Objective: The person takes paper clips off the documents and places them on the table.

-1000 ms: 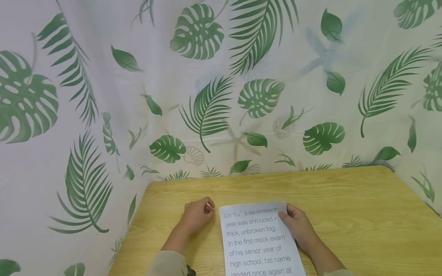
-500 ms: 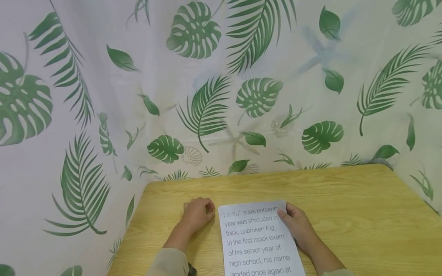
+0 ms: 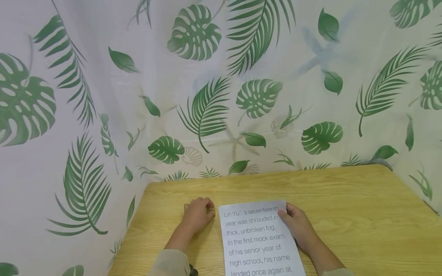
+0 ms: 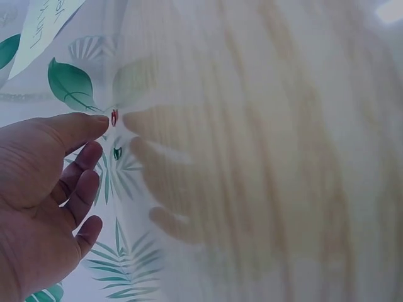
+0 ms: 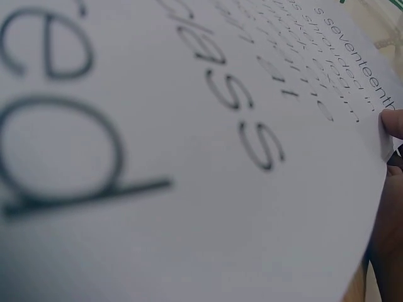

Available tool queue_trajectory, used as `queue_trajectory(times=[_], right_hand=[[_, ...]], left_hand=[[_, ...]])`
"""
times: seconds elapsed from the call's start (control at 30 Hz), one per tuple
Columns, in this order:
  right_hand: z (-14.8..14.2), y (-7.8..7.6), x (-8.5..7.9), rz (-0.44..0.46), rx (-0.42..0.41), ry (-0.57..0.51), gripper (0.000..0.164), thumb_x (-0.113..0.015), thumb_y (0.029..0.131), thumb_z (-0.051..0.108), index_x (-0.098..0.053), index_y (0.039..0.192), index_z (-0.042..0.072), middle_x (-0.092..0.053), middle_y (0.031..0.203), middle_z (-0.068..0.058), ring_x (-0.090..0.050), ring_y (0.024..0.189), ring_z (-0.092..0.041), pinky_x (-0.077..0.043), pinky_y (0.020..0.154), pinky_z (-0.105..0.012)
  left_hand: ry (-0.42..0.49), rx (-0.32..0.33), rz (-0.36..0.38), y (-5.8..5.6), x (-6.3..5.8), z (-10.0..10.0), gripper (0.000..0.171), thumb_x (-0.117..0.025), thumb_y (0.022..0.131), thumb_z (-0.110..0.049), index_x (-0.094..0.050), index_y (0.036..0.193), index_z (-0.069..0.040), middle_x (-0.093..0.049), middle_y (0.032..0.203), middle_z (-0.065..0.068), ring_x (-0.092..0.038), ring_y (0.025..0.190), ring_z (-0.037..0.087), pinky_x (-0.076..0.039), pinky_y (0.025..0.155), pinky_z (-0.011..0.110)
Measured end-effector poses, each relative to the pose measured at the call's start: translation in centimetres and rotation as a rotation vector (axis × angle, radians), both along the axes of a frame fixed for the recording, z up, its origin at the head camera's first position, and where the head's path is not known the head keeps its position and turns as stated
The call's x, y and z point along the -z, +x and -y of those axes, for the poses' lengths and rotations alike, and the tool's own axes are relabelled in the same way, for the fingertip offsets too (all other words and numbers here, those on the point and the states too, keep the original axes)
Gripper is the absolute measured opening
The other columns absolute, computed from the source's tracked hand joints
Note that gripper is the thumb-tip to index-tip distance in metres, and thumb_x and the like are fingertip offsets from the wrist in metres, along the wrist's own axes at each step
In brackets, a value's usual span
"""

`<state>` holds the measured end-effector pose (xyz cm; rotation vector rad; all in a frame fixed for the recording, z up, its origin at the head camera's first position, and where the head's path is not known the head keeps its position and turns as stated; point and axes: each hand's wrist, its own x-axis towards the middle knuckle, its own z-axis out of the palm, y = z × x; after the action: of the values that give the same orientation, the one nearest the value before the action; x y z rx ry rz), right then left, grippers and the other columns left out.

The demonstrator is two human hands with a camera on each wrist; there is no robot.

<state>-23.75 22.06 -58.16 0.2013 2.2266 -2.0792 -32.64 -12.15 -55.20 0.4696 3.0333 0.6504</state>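
My right hand (image 3: pixel 297 224) pinches the upper right edge of a white sheet of paper (image 3: pixel 257 241) printed with large black text, thumb on top and the other fingers behind it. In the right wrist view the sheet fills most of the picture and the thumb (image 5: pixel 393 123) presses its edge. Left of the sheet, my left hand (image 3: pixel 197 215) rests on the table with loosely bent fingers. The left wrist view shows a small red looped piece (image 4: pixel 114 117) right at a fingertip and a small green piece (image 4: pixel 118 153) just beside the fingers. Both look like paper clips.
The wood-grain table (image 3: pixel 345 214) extends around both hands to its back and side edges. A white curtain (image 3: pixel 276 65) with green leaf prints hangs behind it and along the left side. A dark object (image 3: pixel 193 270) shows beside the left sleeve.
The left fingers have loosened slightly, and a small green piece now shows among them with the reddish one. The right hand and sheet stay almost still; the head view shifts a little.
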Motion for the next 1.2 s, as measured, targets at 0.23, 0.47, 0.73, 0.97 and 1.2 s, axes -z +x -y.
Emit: queue_trajectory(times=[0.23, 0.47, 0.73, 0.97, 1.2], right_hand=[[0.4, 0.1, 0.2, -0.007, 0.021, 0.015, 0.051, -0.050, 0.115, 0.022, -0.043, 0.163, 0.004, -0.062, 0.152, -0.019, -0.071, 0.109, -0.012, -0.060, 0.090, -0.023], [0.7, 0.3, 0.0, -0.036, 0.025, 0.072, 0.050, -0.044, 0.117, 0.025, -0.043, 0.163, 0.005, -0.068, 0.135, -0.020, -0.070, 0.097, -0.019, -0.060, 0.082, -0.026], [0.8, -0.4, -1.4, -0.026, 0.032, 0.206, 0.052, -0.036, 0.118, 0.022, -0.034, 0.168, 0.004, -0.069, 0.130, -0.020, -0.067, 0.096, -0.017, -0.054, 0.085, -0.025], [0.2, -2.2, -3.1, -0.083, 0.011, 0.387, 0.049, -0.036, 0.114, 0.010, -0.041, 0.159, -0.010, -0.062, 0.127, -0.026, -0.062, 0.099, -0.026, -0.055, 0.088, -0.037], [-0.5, -3.3, -2.6, -0.083, 0.048, 0.597, 0.044, -0.051, 0.107, 0.007, -0.053, 0.147, -0.013, -0.069, 0.126, -0.032, -0.071, 0.102, -0.033, -0.061, 0.093, -0.050]], left_hand=[[0.029, -0.048, 0.011, 0.2, -0.1, 0.6, 0.009, -0.076, 0.101, -0.023, -0.075, 0.110, -0.020, -0.074, 0.114, 0.001, -0.067, 0.112, 0.026, -0.041, 0.099, 0.053], [0.103, -0.057, 0.034, 1.4, -1.0, 1.2, 0.010, -0.071, 0.105, -0.023, -0.074, 0.113, -0.018, -0.074, 0.117, 0.002, -0.066, 0.115, 0.028, -0.041, 0.100, 0.056], [0.160, -0.049, 0.004, 3.5, -2.4, 1.8, 0.011, -0.068, 0.106, -0.026, -0.073, 0.111, -0.018, -0.073, 0.114, 0.001, -0.064, 0.103, 0.021, -0.039, 0.094, 0.051], [0.197, -0.030, 0.003, 5.3, -3.7, 2.0, 0.012, -0.067, 0.107, -0.026, -0.074, 0.113, -0.018, -0.072, 0.114, 0.000, -0.062, 0.101, 0.019, -0.038, 0.092, 0.049], [0.249, -0.011, 0.037, 6.6, -4.2, 2.2, 0.016, -0.067, 0.107, -0.029, -0.074, 0.116, -0.017, -0.072, 0.114, -0.002, -0.062, 0.106, 0.019, -0.039, 0.095, 0.053]])
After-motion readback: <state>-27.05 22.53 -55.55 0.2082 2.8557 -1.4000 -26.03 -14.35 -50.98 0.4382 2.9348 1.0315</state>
